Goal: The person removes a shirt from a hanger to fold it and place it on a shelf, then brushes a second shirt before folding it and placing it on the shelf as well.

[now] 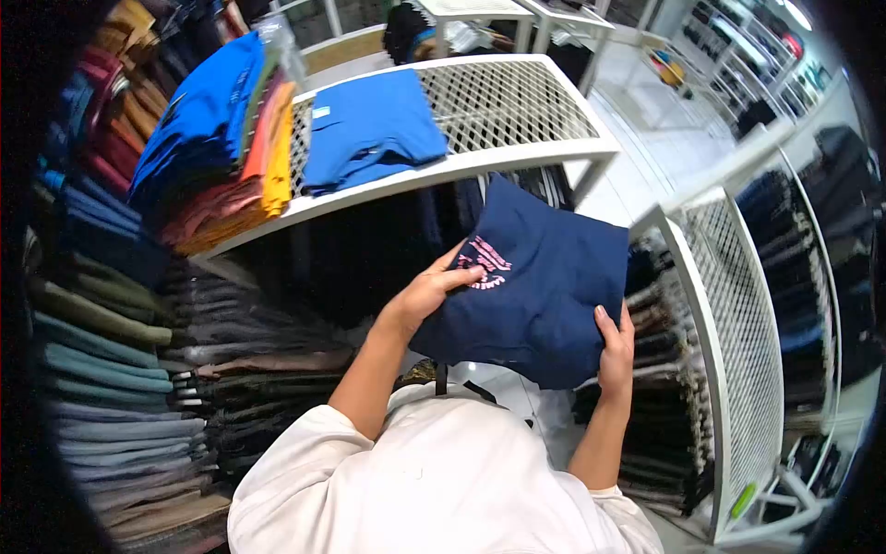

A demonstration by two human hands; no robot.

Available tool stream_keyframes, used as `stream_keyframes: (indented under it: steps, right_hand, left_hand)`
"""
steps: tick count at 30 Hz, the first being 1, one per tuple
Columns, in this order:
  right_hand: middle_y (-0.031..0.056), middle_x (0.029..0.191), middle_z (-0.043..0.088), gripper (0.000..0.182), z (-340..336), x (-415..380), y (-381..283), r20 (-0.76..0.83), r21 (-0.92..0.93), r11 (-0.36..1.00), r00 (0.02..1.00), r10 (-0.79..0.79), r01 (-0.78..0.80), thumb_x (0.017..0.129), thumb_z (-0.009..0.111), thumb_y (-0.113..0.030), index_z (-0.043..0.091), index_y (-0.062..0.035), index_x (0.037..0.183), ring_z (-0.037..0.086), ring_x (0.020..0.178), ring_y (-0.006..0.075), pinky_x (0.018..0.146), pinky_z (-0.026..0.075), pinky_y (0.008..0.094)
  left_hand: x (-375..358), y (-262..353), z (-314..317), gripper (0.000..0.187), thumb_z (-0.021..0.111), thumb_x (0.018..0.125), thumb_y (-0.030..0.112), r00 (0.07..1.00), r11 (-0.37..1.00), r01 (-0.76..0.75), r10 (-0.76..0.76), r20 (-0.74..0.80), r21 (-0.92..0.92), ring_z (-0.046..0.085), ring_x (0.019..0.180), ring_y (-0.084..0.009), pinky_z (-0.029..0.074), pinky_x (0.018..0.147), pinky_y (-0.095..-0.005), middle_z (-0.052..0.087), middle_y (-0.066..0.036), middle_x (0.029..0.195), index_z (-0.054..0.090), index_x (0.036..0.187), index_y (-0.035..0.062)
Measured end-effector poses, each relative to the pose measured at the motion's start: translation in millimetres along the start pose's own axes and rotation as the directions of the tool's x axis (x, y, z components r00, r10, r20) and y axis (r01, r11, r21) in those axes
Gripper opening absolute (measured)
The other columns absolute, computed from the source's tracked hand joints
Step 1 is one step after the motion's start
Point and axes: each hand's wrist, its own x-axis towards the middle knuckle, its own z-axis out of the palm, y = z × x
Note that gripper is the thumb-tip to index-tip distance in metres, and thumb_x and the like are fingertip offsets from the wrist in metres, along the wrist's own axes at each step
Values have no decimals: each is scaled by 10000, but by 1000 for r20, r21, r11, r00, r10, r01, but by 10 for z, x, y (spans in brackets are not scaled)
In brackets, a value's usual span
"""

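A folded navy T-shirt [554, 286] with pink lettering is held up in front of my body, between both hands. My left hand [434, 294] grips its left edge, the thumb lying on top beside the pink print and the other fingers mostly hidden underneath. On the opposite edge, my right hand [616, 349] pinches the cloth with the thumb on top. Beyond the shirt, a folded blue T-shirt [374, 125] with a small white label lies on the white mesh-topped table [503, 97].
Stacked folded shirts [212, 138] in blue, orange and yellow stand at the table's left end. Piles of folded trousers [120, 397] fill the left side. A white mesh rack panel [734, 342] rises close on my right, with hanging clothes [798, 240] behind it.
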Motion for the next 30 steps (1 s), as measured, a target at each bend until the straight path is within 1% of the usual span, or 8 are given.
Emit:
stream_keyframes:
  steps: [9,15,17,19,21,23,26,30]
  right_hand:
    - [150,1333,617,566,1598,1294,-391,390,-20,999,920,-37,49,951,637,-213,509,45,1438,586,1191,208,1059,408,288]
    - [164,1342,602,689,2666,2390,-729,552,6,980,816,-170,201,897,704,-283,471,48,1455,608,1177,215,1021,460,299]
    - [175,1366,586,721,2925,2578,-856,599,-47,987,795,-94,152,898,699,-359,456,-1,1474,593,1201,247,1030,460,339]
    - [172,1366,593,688,3092,3009,-564,553,-211,977,829,82,44,916,673,-374,470,-17,1468,588,1205,248,1037,454,363]
    - [273,1415,551,791,3089,3380,-24,470,-473,880,833,290,-39,945,670,-403,358,22,1535,559,1291,325,1120,401,396]
    - [277,1397,559,790,2952,3372,385,503,-493,869,828,249,39,934,708,-368,369,37,1521,587,1256,313,1086,440,383]
    - [257,1357,590,766,2879,3286,366,505,-327,941,826,250,-86,915,746,-313,398,39,1500,625,1192,286,1016,493,357]
    - [192,1214,655,576,2912,3268,305,477,-379,920,872,105,97,962,706,-241,495,-1,1442,657,1027,200,876,535,301]
  left_hand:
    - [-265,1187,-904,519,552,1044,191,897,945,-327,308,-316,-7,629,1205,-188,502,1039,-327,605,-119,1379,414,1506,0]
    - [218,2085,-1799,457,548,1050,279,871,892,-450,428,-242,-44,665,1130,-202,541,981,-344,642,-106,1314,502,1437,40]
    - [405,2309,-2101,403,532,1057,280,896,918,-392,366,-250,-63,675,1101,-194,538,965,-322,667,-114,1266,568,1359,16]
    - [711,2207,-2538,457,517,1059,336,695,785,-438,605,-388,438,669,1116,-232,520,976,-341,682,-136,1229,587,1322,-31]
    - [1159,1662,-3303,785,527,988,562,597,704,-96,606,-525,704,498,1367,-374,379,1129,-435,543,-284,1429,469,1441,-77]
    - [909,1522,-2865,827,527,977,563,542,667,136,569,-618,733,425,1421,-414,336,1161,-440,459,-344,1475,407,1481,-82]
    - [780,1515,-2712,751,581,965,464,511,648,77,627,-588,758,454,1387,-441,361,1142,-448,484,-336,1454,411,1484,-52]
    - [791,1521,-2639,632,639,950,322,478,574,10,716,-508,819,507,1344,-420,393,1115,-438,536,-298,1420,462,1447,-25]
